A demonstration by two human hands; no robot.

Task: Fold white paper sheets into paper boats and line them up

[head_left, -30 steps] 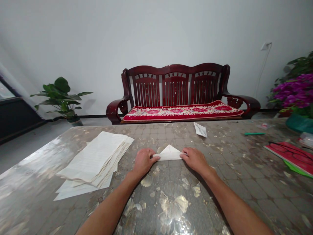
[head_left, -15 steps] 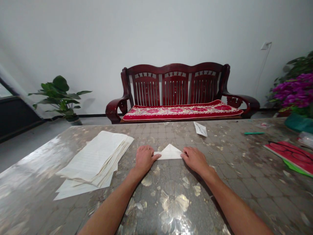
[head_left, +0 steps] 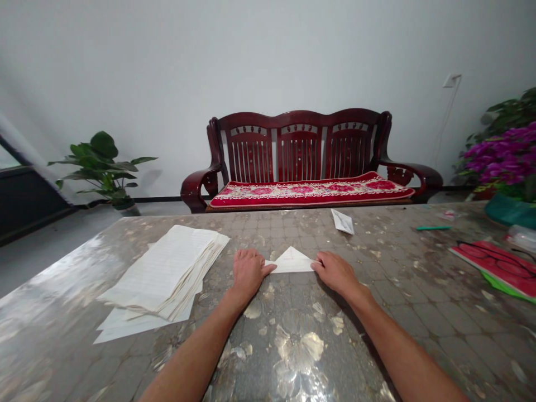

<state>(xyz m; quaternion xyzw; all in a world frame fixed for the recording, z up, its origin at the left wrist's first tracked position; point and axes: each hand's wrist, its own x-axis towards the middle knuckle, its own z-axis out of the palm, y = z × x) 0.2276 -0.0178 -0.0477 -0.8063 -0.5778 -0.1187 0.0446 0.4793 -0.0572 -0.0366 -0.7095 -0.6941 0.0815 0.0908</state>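
Folded paper triangle [head_left: 291, 261] | on the desk [head_left: 293, 357], between the hands | left hand [head_left: 249, 273], right hand [head_left: 335, 273]: flat, fingertips at its side corners (no pinch) | lined paper stack [head_left: 167, 268] just left of left hand

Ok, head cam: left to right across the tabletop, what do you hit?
Stack of lined paper, left hand, folded white paper triangle, right hand, green pen, red booklet
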